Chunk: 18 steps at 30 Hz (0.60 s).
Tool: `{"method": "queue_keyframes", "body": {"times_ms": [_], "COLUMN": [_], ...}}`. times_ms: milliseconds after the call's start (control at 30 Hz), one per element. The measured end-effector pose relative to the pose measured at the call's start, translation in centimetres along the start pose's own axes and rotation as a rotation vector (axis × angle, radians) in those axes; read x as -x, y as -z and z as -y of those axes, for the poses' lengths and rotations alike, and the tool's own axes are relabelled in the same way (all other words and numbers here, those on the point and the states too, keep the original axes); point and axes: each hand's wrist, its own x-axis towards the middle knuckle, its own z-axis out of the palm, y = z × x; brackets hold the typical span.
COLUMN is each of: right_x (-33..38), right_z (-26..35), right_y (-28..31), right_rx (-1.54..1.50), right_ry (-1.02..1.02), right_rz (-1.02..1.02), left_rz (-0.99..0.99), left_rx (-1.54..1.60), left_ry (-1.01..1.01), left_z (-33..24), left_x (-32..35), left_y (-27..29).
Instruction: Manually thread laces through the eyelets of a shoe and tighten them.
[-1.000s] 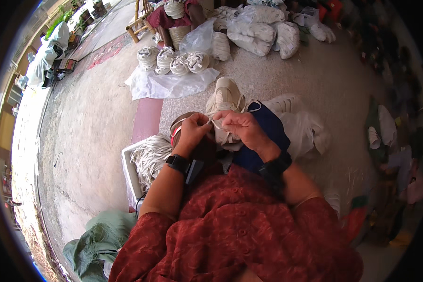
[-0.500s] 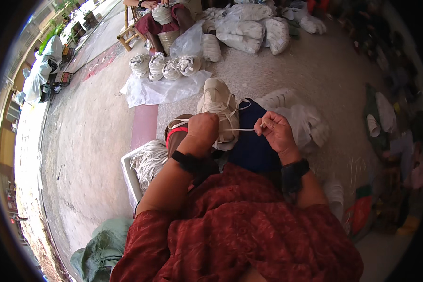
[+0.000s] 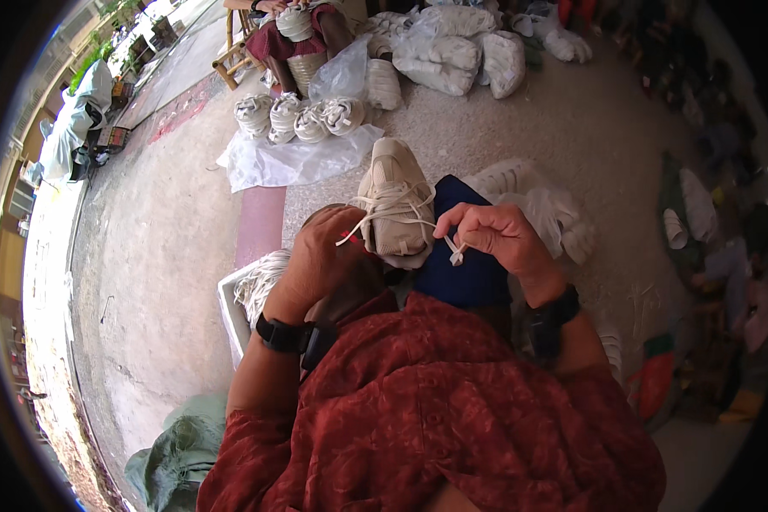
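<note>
A beige sneaker (image 3: 397, 192) rests between my knees, its toe pointing away from me and its white shoelace (image 3: 392, 205) loosely crossed over the top. On the shoe's left, my left hand (image 3: 322, 243) has its fingertips closed at one lace, whose loose end curls over the fingers; the thumb is partly hidden. To the right, my right hand (image 3: 499, 237) pinches the other lace, and a short bent end hangs below the fingers over the dark blue cloth (image 3: 461, 277) on my leg.
A white box (image 3: 230, 311) of loose laces stands at my left. Ahead, several pale shoes (image 3: 311, 124) sit on a plastic sheet (image 3: 269, 166). Bagged shoes (image 3: 439, 64) are piled at the back, with more bags (image 3: 542, 205) right of my knee. Another person (image 3: 286, 43) sits far left holding a shoe.
The lace stretched taut between my hands is now slack. My left hand has moved left and turned from a fist, and my right hand has bent its fingers downward.
</note>
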Motion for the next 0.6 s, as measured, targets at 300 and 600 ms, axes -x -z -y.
{"method": "queue_keyframes", "body": {"times_ms": [300,600], "right_x": [-4.8,-10.2], "right_z": [0.2,-11.8], "right_y": [-3.5,-5.7], "right_rx": [0.411,1.440], "right_ry": [0.345,0.365], "right_rz": [0.078,0.265], "left_rz": [0.107,-0.234], "left_rx": [0.912,0.791], "left_ry": [0.240,0.352], "left_z": [-4.9,-4.7], "left_x": [1.4,6.7], "left_y": [0.6,6.0]}}
